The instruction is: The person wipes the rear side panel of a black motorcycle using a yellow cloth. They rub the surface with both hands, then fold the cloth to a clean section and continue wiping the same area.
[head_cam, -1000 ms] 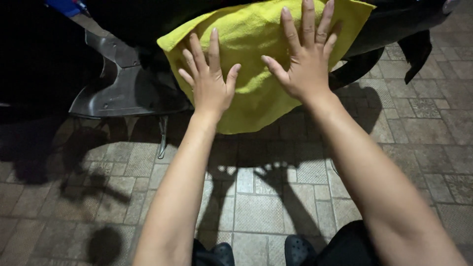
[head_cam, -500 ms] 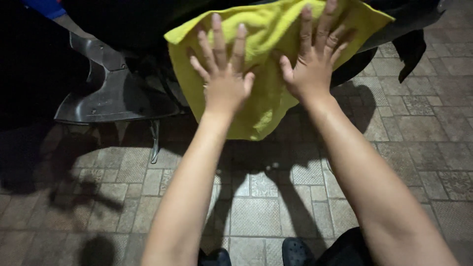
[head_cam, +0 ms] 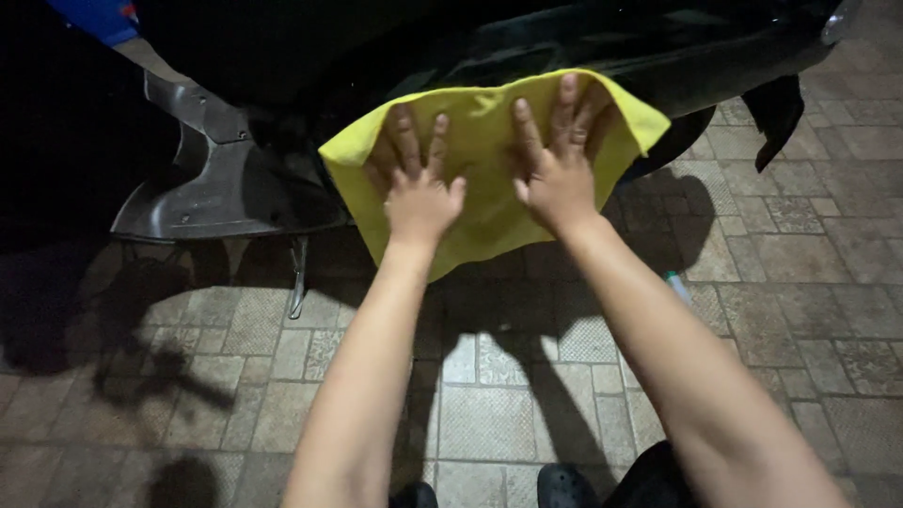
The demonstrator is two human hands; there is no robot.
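Two hands lie flat on one yellow cloth (head_cam: 489, 188), which is spread against the dark glossy body panel (head_cam: 583, 47) of a vehicle. My left hand (head_cam: 419, 193) is wide open, fingers fanned, palm pressed near the cloth's middle; my right hand (head_cam: 555, 169) is equally open, fingers reaching toward the cloth's upper edge. Neither hand grips anything; both only press.

The cloth's lower corner hangs free below my wrists, and its right corner folds away from the panel. Because the cloth is held by palm pressure alone, I judge that it could slip or bunch under either hand, or drop to the paved floor (head_cam: 527, 414) and pick up grit that might then scratch the panel. The panel curves under toward its lower edge, so a palm could slide off the cloth onto bare paint.

Left of the cloth, a grey moulded part (head_cam: 202, 179) juts out with hard edges, and a thin metal stand (head_cam: 298, 277) reaches the floor below it; a sweep too far left could catch the cloth or my knuckles there. Lighting is dim, so missed patches would be hard to see.
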